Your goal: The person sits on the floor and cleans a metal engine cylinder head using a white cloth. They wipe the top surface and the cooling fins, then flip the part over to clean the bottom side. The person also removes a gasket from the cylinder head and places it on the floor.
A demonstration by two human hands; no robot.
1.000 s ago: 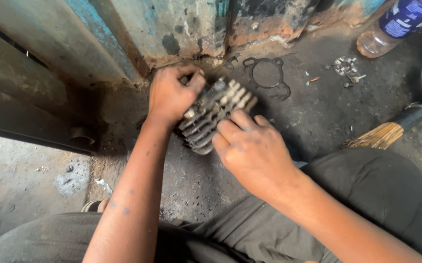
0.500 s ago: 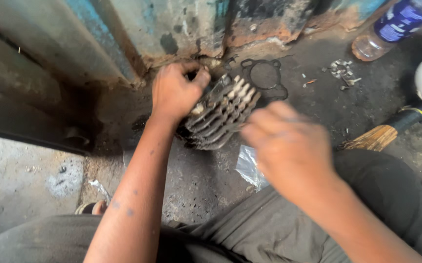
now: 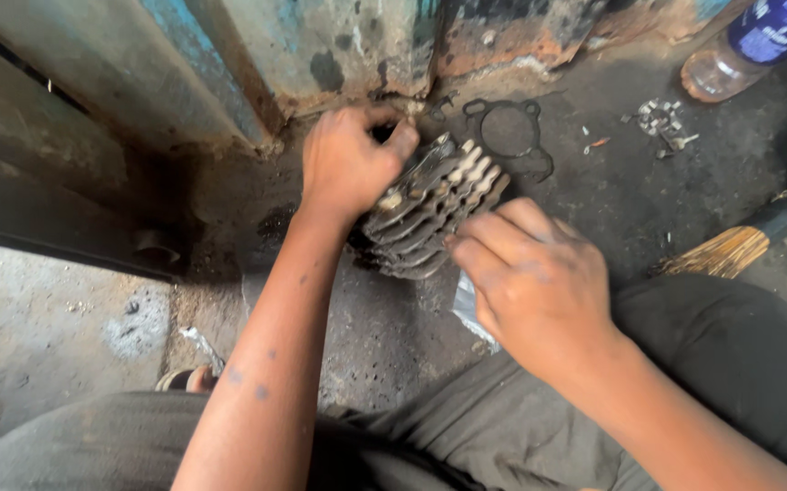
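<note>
A grimy finned metal engine cylinder stands tilted on the dark, oily ground against a rusty blue-painted metal wall. My left hand grips its upper left end. My right hand has its fingertips on the fins at the lower right. A crumpled silvery piece shows just under my right hand; whether the hand holds it cannot be told.
A thin gasket lies flat behind the cylinder. A plastic bottle lies at the top right, small metal bits near it. A brush with straw bristles lies at the right. My grey-trousered knees fill the bottom.
My right hand lifted off the cylinder toward me, then came back down onto the fins. The cylinder has turned slightly under my left hand.
</note>
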